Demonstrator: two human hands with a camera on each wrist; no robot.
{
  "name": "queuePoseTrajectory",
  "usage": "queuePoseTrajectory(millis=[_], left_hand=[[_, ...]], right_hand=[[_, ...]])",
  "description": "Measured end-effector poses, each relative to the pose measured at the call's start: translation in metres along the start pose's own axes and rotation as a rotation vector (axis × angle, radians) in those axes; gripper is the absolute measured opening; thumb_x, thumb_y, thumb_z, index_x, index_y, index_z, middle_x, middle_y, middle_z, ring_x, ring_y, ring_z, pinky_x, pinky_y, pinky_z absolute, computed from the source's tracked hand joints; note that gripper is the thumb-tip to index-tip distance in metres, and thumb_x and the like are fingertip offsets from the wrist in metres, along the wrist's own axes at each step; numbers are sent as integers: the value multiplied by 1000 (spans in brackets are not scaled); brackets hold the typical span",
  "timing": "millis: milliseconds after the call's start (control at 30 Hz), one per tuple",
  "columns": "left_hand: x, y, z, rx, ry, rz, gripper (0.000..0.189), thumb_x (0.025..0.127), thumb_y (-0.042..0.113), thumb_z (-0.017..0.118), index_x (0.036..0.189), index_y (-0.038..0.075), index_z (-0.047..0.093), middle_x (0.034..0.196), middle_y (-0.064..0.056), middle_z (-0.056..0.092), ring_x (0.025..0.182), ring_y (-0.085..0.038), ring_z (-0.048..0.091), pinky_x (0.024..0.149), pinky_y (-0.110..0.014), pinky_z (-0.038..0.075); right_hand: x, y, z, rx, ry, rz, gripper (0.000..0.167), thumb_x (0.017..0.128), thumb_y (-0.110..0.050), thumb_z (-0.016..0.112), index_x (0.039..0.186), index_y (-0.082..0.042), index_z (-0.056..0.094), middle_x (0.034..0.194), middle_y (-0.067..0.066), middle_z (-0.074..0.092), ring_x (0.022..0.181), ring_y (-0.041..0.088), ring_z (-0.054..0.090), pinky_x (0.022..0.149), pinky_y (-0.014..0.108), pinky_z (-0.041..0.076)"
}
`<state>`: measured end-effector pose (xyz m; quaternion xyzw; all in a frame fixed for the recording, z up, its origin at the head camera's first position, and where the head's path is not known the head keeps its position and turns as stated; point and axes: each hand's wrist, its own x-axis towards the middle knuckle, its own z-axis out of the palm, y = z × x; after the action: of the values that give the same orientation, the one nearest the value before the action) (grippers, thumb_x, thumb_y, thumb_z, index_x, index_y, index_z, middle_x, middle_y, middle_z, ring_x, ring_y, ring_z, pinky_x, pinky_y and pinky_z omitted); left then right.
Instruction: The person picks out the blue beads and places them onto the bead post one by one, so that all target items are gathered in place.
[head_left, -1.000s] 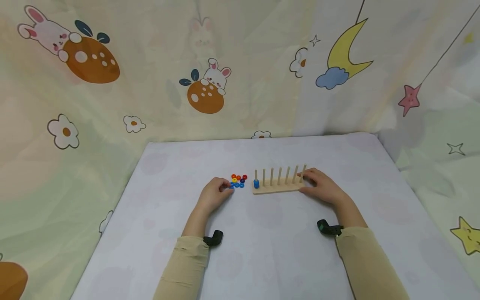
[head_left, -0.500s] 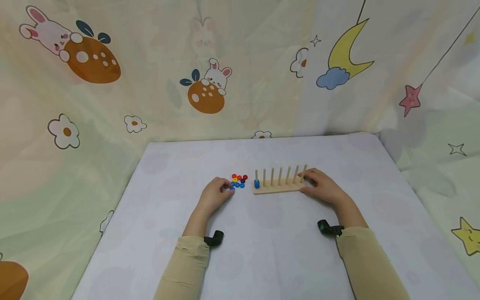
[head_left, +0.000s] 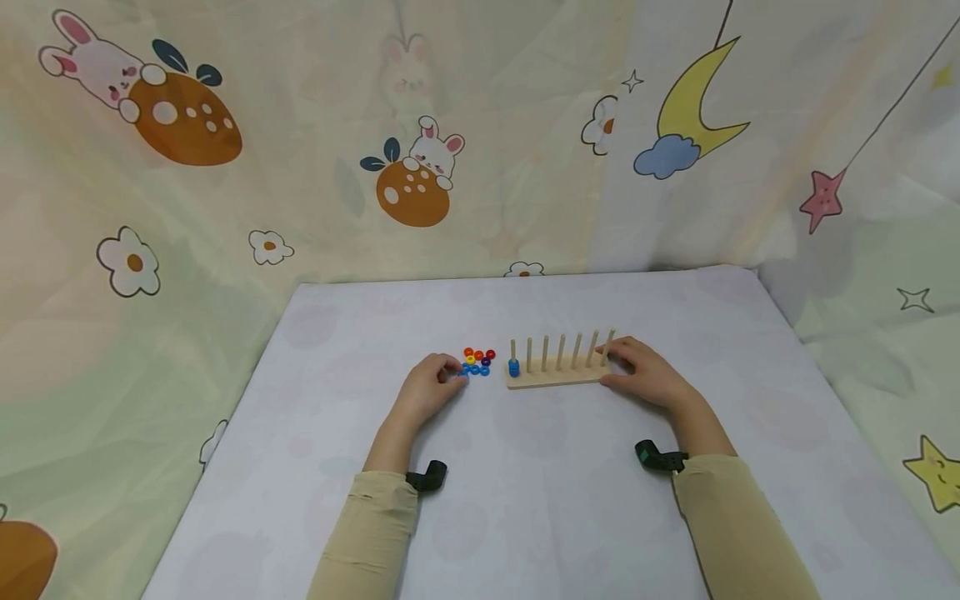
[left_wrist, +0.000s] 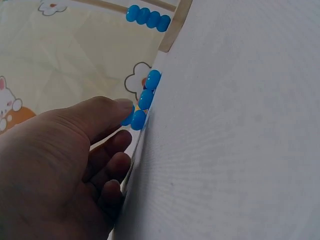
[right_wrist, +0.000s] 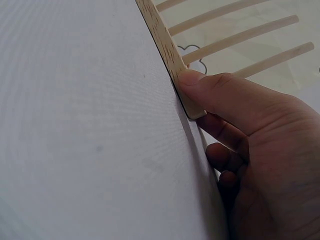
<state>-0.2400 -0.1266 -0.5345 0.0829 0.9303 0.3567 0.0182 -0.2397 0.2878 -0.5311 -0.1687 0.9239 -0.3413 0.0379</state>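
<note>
My left hand (head_left: 429, 387) pinches a blue bead (left_wrist: 127, 119) between thumb and forefinger, at the near-left side of a small bead group. Beside it in the left wrist view stand more blue beads, one of them a bead (left_wrist: 153, 80) nearest the rack. My right hand (head_left: 647, 375) grips the right end of a wooden peg rack (head_left: 558, 377), thumb on its front edge as the right wrist view shows. Several upright pegs line the rack. Its leftmost peg carries a stack of blue beads (left_wrist: 148, 18); the other pegs are bare.
Red beads (head_left: 491, 354), a yellow bead (head_left: 470, 360) and a dark purple bead (head_left: 486, 362) lie behind the blue ones, left of the rack. A white cloth covers the table (head_left: 495, 500). A printed curtain (head_left: 510, 167) hangs behind the table.
The blue bead at my left fingertips has shifted very slightly, with the fingers closing round it. My right hand and the rack hold still.
</note>
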Motion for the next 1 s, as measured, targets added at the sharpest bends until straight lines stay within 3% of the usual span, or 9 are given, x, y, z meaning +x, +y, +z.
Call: queuePoseTrajectory(millis=[300,533,800,1000], left_hand=[[0,10,-5,-63,-6,-9,20,92,32,70,109,21,65,99,3,67,88,-16,59,80,-34,52],[1,22,-10,-151,-16,-33,21,92,35,69,110,25,65,102,6,67,91,-17,60,74,-31,53],[5,38,-16,-171,-43,46,20,91,32,71,109,25,67,96,6,68,88,-13,61,69,-30,49],[8,50,-22,-174,-46,68,18,92,31,71,109,26,67,95,7,68,89,-14,60,70,-30,50]], right_hand=[[-2,1,-1,-15,6,-1,51,86,-33,77,132,-19,60,132,5,55,114,23,52,97,46,42],[-1,0,-1,-17,0,-7,51,87,-34,76,132,-19,60,132,6,55,116,24,51,98,48,41],[0,0,-1,-10,0,0,50,86,-34,77,131,-19,61,132,6,55,115,24,51,98,47,41],[1,0,0,-12,-2,0,50,86,-34,77,131,-20,61,131,5,55,112,23,51,96,46,42]])
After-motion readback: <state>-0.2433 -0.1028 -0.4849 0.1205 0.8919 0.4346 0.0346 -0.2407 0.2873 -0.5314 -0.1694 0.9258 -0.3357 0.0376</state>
